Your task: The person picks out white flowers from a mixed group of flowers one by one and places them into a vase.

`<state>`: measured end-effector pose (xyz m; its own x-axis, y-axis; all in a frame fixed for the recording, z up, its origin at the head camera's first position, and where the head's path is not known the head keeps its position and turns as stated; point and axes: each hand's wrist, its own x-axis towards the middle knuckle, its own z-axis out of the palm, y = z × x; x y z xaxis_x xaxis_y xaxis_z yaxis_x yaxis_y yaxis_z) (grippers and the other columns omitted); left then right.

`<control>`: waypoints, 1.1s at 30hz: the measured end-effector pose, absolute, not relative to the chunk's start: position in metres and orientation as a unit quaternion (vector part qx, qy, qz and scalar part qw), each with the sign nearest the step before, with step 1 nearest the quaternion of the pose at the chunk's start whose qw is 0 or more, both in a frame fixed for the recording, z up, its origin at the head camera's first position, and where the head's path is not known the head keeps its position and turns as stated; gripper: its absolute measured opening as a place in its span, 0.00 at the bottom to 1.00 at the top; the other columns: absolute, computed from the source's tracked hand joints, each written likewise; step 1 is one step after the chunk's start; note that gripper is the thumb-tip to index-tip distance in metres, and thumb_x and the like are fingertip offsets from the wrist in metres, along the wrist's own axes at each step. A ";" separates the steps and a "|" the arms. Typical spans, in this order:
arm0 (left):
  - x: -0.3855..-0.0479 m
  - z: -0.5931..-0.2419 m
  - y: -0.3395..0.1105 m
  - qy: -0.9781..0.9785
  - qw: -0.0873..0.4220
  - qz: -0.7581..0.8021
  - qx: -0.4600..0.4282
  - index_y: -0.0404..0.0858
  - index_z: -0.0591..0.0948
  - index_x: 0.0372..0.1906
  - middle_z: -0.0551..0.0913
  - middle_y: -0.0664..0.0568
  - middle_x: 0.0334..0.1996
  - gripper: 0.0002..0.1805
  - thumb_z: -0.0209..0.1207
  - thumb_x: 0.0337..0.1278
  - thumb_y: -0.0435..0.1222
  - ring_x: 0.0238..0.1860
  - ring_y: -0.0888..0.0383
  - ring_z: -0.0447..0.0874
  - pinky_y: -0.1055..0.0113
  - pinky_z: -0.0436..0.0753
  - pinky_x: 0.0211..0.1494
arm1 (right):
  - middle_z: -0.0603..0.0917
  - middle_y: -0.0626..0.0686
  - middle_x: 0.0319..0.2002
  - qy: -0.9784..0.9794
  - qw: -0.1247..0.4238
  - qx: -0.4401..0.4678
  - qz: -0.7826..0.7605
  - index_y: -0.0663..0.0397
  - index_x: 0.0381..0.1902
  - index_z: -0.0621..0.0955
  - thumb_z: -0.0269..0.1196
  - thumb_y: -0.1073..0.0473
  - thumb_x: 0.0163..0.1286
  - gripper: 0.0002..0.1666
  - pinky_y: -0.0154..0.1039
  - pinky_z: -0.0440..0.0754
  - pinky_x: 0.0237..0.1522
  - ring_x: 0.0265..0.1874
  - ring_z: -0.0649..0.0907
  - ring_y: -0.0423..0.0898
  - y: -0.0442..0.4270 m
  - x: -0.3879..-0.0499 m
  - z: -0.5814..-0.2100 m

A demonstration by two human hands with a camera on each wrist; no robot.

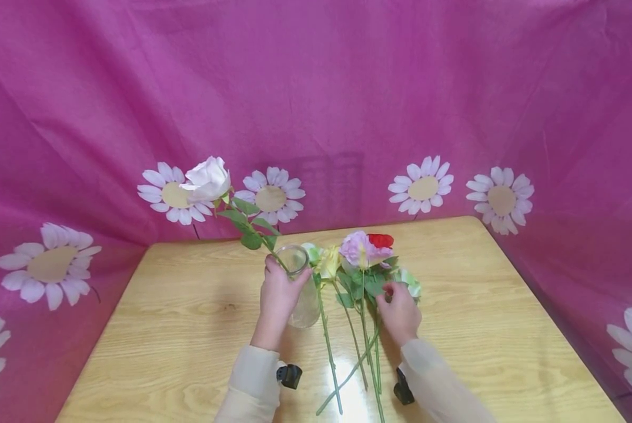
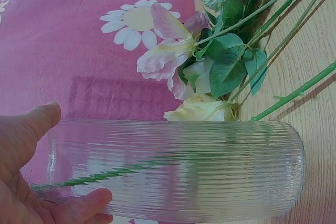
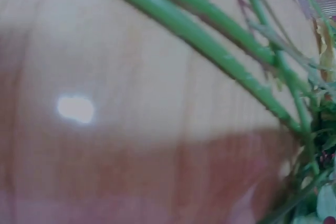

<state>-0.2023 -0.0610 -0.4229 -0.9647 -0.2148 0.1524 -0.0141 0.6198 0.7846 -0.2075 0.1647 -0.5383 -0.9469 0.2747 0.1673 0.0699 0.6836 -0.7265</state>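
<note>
My left hand grips a ribbed clear glass vase near its rim, thumb on one side and fingers on the other. The vase stands upright on the table. A white rose leans out of it to the left, and its green stem shows through the glass. My right hand is at the leaves and stems of a loose bunch, fingers bent; whether it pinches a stem is hidden. In that bunch lie a pink-lilac flower, a red flower, a yellow flower and green-white flowers.
Long green stems cross each other on the wooden table, pointing toward the near edge. A magenta cloth with printed daisies hangs behind and at both sides. Black wrist cameras sit on both sleeves.
</note>
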 end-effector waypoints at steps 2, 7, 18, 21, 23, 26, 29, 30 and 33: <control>-0.203 -0.423 -0.061 -0.893 0.115 -0.430 0.065 0.18 0.56 0.66 0.69 0.19 0.57 0.48 0.71 0.55 0.42 0.51 0.24 0.76 0.38 0.77 0.54 | 0.84 0.59 0.44 -0.908 0.125 -0.098 0.389 0.62 0.48 0.82 0.62 0.62 0.63 0.16 0.58 0.78 0.43 0.42 0.83 0.57 0.167 -0.206 -0.541; -0.202 -0.423 -0.061 -0.892 0.112 -0.433 0.066 0.18 0.56 0.66 0.69 0.19 0.57 0.48 0.71 0.55 0.43 0.52 0.25 0.76 0.38 0.77 0.55 | 0.84 0.59 0.44 -0.911 0.118 -0.100 0.383 0.63 0.48 0.82 0.62 0.62 0.63 0.16 0.58 0.78 0.42 0.42 0.84 0.58 0.167 -0.202 -0.545; -0.201 -0.422 -0.061 -0.892 0.104 -0.434 0.070 0.18 0.56 0.67 0.69 0.20 0.58 0.48 0.71 0.56 0.43 0.53 0.25 0.75 0.38 0.76 0.56 | 0.83 0.55 0.35 -0.934 0.188 -0.011 0.302 0.60 0.40 0.84 0.67 0.61 0.59 0.12 0.49 0.79 0.26 0.29 0.83 0.52 0.140 -0.193 -0.563; -0.202 -0.422 -0.063 -0.892 0.102 -0.435 0.069 0.18 0.56 0.67 0.69 0.20 0.58 0.48 0.70 0.56 0.43 0.54 0.25 0.75 0.39 0.76 0.57 | 0.82 0.58 0.39 -0.940 0.177 0.009 0.293 0.64 0.46 0.81 0.70 0.63 0.55 0.20 0.47 0.78 0.23 0.28 0.81 0.52 0.133 -0.192 -0.565; -0.202 -0.423 -0.063 -0.891 0.101 -0.439 0.067 0.18 0.55 0.67 0.68 0.20 0.59 0.48 0.70 0.57 0.43 0.54 0.25 0.75 0.38 0.75 0.57 | 0.81 0.59 0.38 -0.936 0.150 0.002 0.318 0.67 0.52 0.77 0.68 0.66 0.55 0.25 0.45 0.77 0.21 0.26 0.80 0.51 0.131 -0.192 -0.564; -0.202 -0.424 -0.063 -0.889 0.103 -0.441 0.062 0.18 0.56 0.66 0.69 0.20 0.58 0.47 0.70 0.56 0.42 0.54 0.25 0.75 0.38 0.75 0.56 | 0.79 0.57 0.31 -0.915 0.120 -0.040 0.382 0.71 0.58 0.72 0.62 0.71 0.59 0.27 0.42 0.74 0.19 0.22 0.77 0.48 0.133 -0.193 -0.561; -0.202 -0.425 -0.062 -0.890 0.108 -0.439 0.062 0.19 0.57 0.66 0.70 0.21 0.57 0.47 0.71 0.56 0.42 0.53 0.25 0.76 0.38 0.76 0.55 | 0.75 0.55 0.26 -0.890 0.129 -0.074 0.431 0.73 0.61 0.70 0.56 0.72 0.63 0.27 0.42 0.72 0.20 0.20 0.73 0.48 0.140 -0.194 -0.558; -0.202 -0.425 -0.062 -0.890 0.110 -0.439 0.062 0.19 0.57 0.66 0.70 0.21 0.57 0.47 0.71 0.56 0.42 0.53 0.25 0.76 0.38 0.76 0.55 | 0.76 0.56 0.28 -0.884 0.139 -0.085 0.439 0.73 0.61 0.70 0.55 0.72 0.63 0.27 0.43 0.73 0.21 0.22 0.74 0.49 0.143 -0.194 -0.558; -0.201 -0.425 -0.062 -0.888 0.110 -0.442 0.062 0.19 0.57 0.66 0.70 0.21 0.57 0.47 0.71 0.55 0.42 0.54 0.26 0.75 0.38 0.76 0.56 | 0.76 0.63 0.39 -0.878 0.179 -0.118 0.428 0.72 0.62 0.69 0.56 0.71 0.63 0.28 0.50 0.78 0.30 0.31 0.77 0.56 0.151 -0.195 -0.559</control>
<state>-0.2010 -0.0615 -0.4246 -0.9681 -0.2075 0.1402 -0.0130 0.6010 0.7992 -0.1954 0.1507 -0.5588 -0.9077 0.3613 0.2136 0.0538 0.6049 -0.7945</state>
